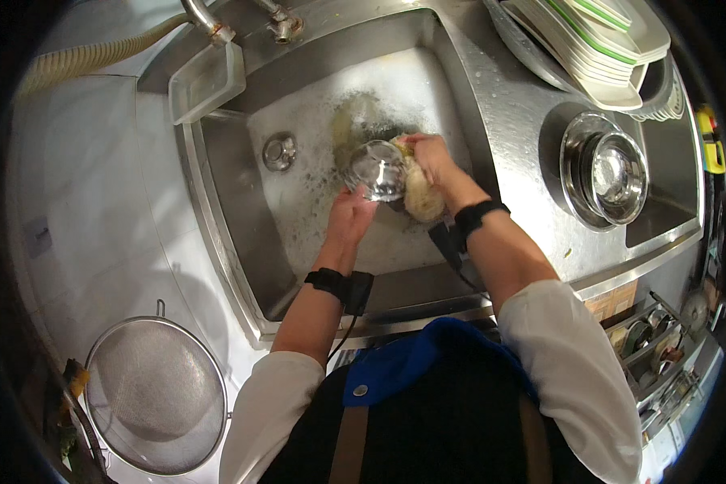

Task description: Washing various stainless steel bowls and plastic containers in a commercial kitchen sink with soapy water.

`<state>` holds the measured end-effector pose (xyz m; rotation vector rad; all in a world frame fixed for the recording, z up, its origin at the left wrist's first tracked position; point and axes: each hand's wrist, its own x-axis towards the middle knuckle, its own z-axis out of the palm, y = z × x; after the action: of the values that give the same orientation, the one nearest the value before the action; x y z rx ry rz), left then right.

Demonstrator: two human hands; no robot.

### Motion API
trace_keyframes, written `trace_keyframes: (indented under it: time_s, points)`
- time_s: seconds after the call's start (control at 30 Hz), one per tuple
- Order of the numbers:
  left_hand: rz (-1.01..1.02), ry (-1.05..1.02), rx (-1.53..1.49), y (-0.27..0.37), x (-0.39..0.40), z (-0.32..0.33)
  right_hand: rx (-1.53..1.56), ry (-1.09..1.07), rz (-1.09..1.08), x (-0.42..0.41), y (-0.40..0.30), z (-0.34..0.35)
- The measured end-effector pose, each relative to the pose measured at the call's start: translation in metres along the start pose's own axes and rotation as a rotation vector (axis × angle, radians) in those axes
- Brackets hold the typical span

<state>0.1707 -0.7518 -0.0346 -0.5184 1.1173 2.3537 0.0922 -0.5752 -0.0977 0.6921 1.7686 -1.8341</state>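
My left hand [352, 213] grips the near edge of a shiny round metal bowl [377, 170], tilted above the soapy water. To its right, my right hand [429, 156] holds a pale, fibrous scrubber [425, 195] close against the bowl's side. A bit of yellow shows by the right fingertips, and I cannot tell whether it is part of the scrubber. Both hands are inside a large stainless steel sink [233, 199] with cloudy, foamy water [314, 227]. A small shiny metal dish or strainer [279, 151] lies at the sink's left. Beneath the bowl, dark and yellowish shapes are blurred by suds.
Stacked metal bowls [616, 172] stand on the right steel counter, below a pile of white and green-rimmed dishes [599, 60] in a metal basin. A clear plastic container [206, 88] sits at the upper-left corner beneath the tap [209, 21]. A round mesh sieve [157, 393] lies lower left.
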Motion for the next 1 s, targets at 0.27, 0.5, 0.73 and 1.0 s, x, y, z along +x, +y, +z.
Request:
trace_keyframes:
  time_s: [0.27,0.5,0.73,1.0]
  points:
    - [0.047,0.365,-0.363,-0.006,0.019,-0.021,-0.733,0.359,-0.781,-0.094,-0.017,0.091]
    - [-0.111,0.114,0.587,0.014,0.015,-0.034,-0.829,0.258,-0.193,-0.032,-0.013,0.018]
    - [0.426,-0.256,1.69,-0.021,0.037,-0.068,-1.101,-0.059,-0.162,-0.016,0.066,0.059]
    - [-0.012,-0.482,1.897,-0.021,0.059,-0.032,-0.869,-0.457,-0.115,0.011,0.126,0.041]
